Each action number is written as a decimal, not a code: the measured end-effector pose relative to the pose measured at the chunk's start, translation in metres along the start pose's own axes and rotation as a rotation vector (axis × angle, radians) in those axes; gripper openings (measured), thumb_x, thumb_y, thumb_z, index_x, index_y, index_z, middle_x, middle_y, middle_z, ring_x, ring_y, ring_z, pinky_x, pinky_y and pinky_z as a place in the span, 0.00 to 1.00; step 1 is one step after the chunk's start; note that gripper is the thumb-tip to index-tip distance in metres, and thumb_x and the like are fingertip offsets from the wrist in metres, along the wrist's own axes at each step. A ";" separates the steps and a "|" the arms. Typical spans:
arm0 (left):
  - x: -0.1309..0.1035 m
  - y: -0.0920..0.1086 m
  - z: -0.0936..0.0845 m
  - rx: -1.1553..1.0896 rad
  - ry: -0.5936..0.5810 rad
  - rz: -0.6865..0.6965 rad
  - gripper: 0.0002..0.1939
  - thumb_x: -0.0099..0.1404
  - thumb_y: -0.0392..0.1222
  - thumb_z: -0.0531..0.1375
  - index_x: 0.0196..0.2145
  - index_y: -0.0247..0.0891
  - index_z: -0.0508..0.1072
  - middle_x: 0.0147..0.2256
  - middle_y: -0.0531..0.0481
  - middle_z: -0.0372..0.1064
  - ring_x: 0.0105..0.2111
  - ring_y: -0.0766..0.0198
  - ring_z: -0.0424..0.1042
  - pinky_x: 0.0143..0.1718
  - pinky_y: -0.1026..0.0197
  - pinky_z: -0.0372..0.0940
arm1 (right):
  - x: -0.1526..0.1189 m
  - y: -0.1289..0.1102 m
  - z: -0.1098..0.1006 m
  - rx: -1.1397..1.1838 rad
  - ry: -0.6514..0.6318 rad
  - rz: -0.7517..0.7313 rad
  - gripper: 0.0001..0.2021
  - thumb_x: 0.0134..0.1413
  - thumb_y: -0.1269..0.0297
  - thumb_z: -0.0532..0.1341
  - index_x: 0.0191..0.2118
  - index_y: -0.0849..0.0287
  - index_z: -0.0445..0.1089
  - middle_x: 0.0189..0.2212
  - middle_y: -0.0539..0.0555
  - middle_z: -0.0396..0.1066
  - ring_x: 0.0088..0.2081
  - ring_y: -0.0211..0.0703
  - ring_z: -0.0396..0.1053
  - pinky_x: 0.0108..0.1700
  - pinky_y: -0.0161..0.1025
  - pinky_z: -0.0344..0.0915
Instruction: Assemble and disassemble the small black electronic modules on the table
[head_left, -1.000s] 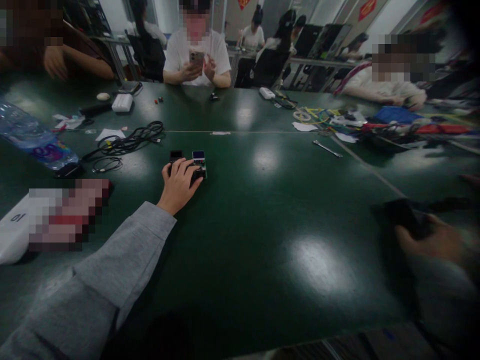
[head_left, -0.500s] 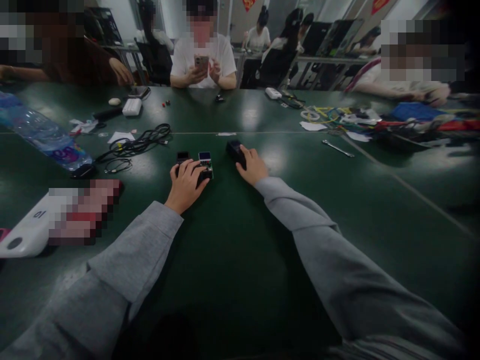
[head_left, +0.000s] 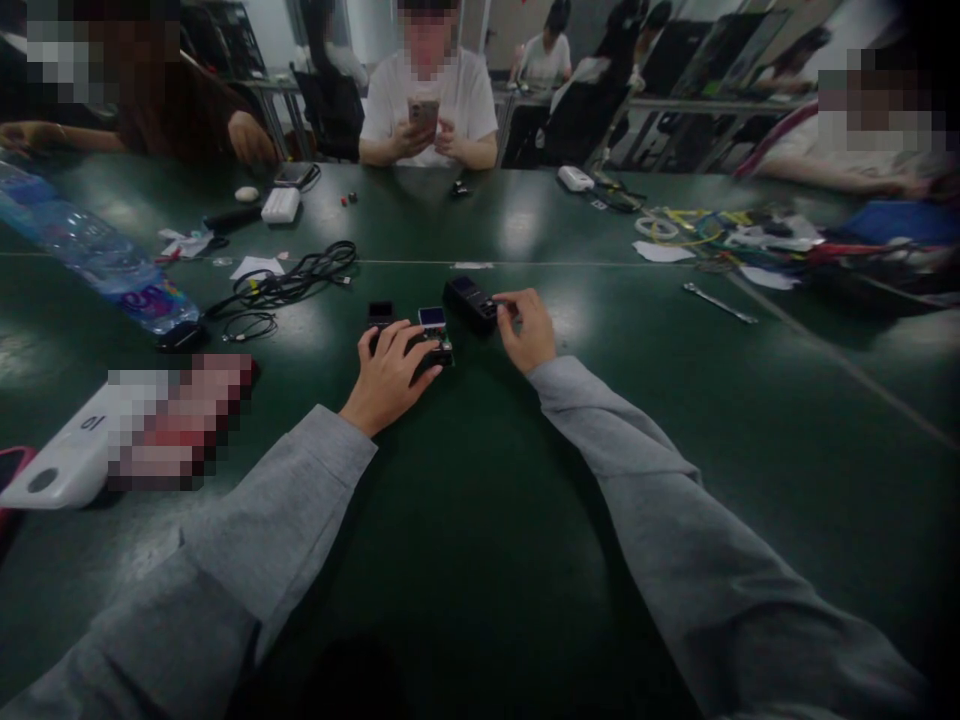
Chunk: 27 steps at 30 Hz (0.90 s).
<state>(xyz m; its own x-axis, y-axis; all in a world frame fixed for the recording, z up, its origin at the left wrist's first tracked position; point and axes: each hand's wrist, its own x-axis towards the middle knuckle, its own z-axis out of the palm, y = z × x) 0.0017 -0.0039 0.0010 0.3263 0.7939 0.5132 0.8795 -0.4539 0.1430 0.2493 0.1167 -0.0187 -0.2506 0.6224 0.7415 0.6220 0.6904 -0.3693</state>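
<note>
A black handheld device [head_left: 471, 303] lies on the dark green table [head_left: 480, 480], its screen and keys facing up. My right hand [head_left: 529, 328] is at its right end, with thumb and forefinger bent close to the device's lower corner. Left of it, my left hand [head_left: 396, 375] rests with spread fingers over two small items side by side. One is a black device with a small screen [head_left: 380, 310]; the other is a green circuit board with a small display [head_left: 433, 318]. The fingers partly cover both.
Black cables [head_left: 300, 280], a lying plastic bottle [head_left: 112, 255] and a white case [head_left: 67, 440] are on the left. A wrench [head_left: 718, 302] and a wire pile [head_left: 750, 235] lie right. Across the table a person [head_left: 427, 100] holds a phone.
My right hand has drawn back from the top of the black device to its right end, uncovering the keys. The view has shifted slightly. My left hand stays over the two small items.
</note>
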 end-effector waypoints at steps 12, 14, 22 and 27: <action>0.000 0.000 -0.006 -0.129 0.357 -0.130 0.11 0.73 0.44 0.51 0.48 0.45 0.71 0.51 0.48 0.73 0.55 0.55 0.67 0.57 0.47 0.57 | -0.012 -0.059 -0.001 0.032 -0.110 -0.091 0.13 0.67 0.63 0.49 0.47 0.56 0.69 0.42 0.58 0.70 0.47 0.51 0.68 0.50 0.51 0.67; 0.000 0.001 -0.006 -0.146 0.370 -0.167 0.11 0.73 0.44 0.52 0.47 0.46 0.72 0.50 0.48 0.73 0.54 0.55 0.68 0.57 0.47 0.57 | -0.016 -0.073 -0.002 0.010 -0.215 -0.144 0.14 0.68 0.60 0.50 0.52 0.55 0.68 0.47 0.59 0.68 0.51 0.53 0.66 0.52 0.52 0.66; 0.004 -0.009 -0.003 -0.235 0.409 -0.373 0.10 0.70 0.45 0.56 0.47 0.44 0.71 0.52 0.46 0.70 0.57 0.51 0.64 0.60 0.43 0.55 | -0.021 -0.085 0.000 -0.042 -0.393 -0.248 0.16 0.66 0.52 0.57 0.53 0.55 0.68 0.58 0.62 0.60 0.60 0.57 0.58 0.57 0.55 0.63; 0.003 -0.025 0.006 -0.332 0.424 -0.497 0.16 0.66 0.46 0.61 0.50 0.43 0.68 0.53 0.44 0.68 0.57 0.49 0.63 0.61 0.41 0.56 | -0.020 -0.079 0.003 -0.035 -0.372 -0.249 0.15 0.63 0.52 0.61 0.47 0.58 0.68 0.53 0.64 0.62 0.56 0.58 0.61 0.54 0.55 0.66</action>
<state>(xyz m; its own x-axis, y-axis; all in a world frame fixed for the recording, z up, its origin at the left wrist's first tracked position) -0.0167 0.0122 -0.0064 -0.3049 0.7439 0.5947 0.7155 -0.2332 0.6585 0.2026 0.0508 -0.0056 -0.6413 0.5339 0.5511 0.5325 0.8268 -0.1812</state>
